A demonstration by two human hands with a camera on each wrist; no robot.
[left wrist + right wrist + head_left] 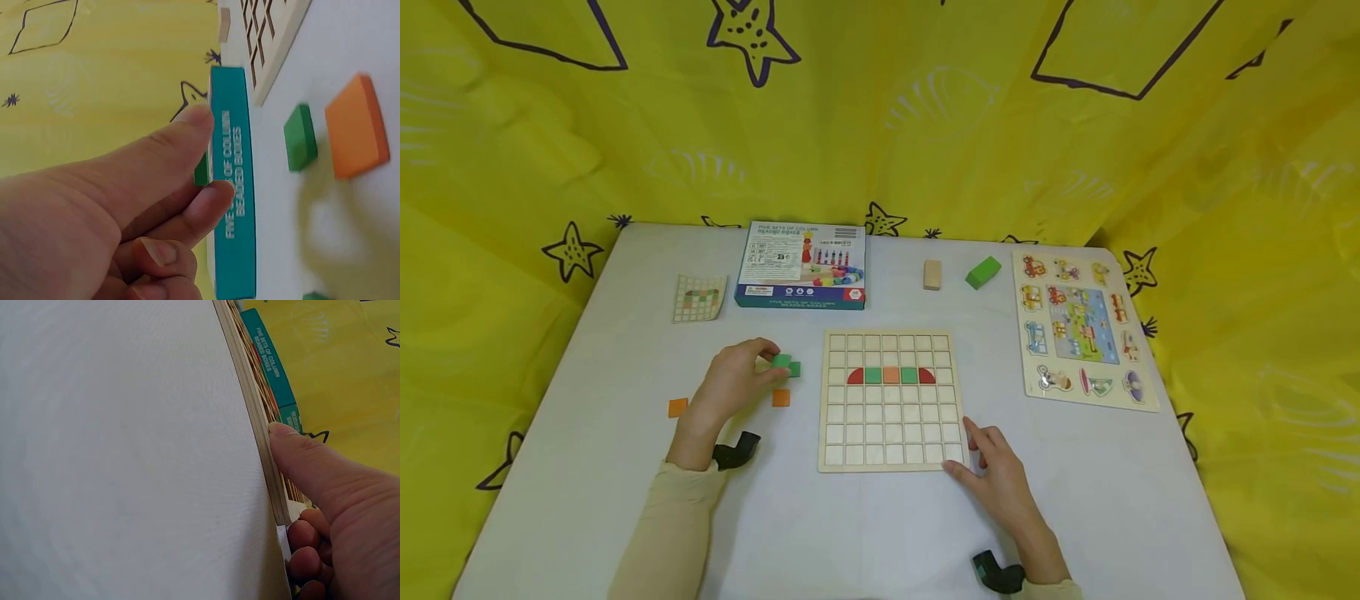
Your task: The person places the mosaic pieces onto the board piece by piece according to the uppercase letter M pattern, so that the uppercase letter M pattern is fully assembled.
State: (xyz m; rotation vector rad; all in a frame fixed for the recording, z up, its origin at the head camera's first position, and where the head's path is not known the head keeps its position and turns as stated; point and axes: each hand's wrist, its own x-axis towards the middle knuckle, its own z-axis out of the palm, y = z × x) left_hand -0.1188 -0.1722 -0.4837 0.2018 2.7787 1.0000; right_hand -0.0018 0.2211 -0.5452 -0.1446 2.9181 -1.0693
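Note:
My left hand [733, 383] pinches a small green square tile [202, 170] between thumb and fingertips, raised over the table left of the wooden grid board [891, 433]. Just beyond it lies another green tile [795, 369], with an orange tile [781, 398] nearer to me. A second orange tile [678, 407] is left of the wrist. On the board one row holds a red rounded piece [856, 377], a green, an orange and a green square, then another red rounded piece [927, 377]. My right hand [1000, 475] grips the board's near right corner, its thumb on the front edge.
A pattern card [700, 298] and a toy box [801, 265] lie at the back left. Behind the board are a plain wooden block [932, 274] and a green block [982, 272]. A picture puzzle [1090, 392] lies at the right. Yellow cloth surrounds the table.

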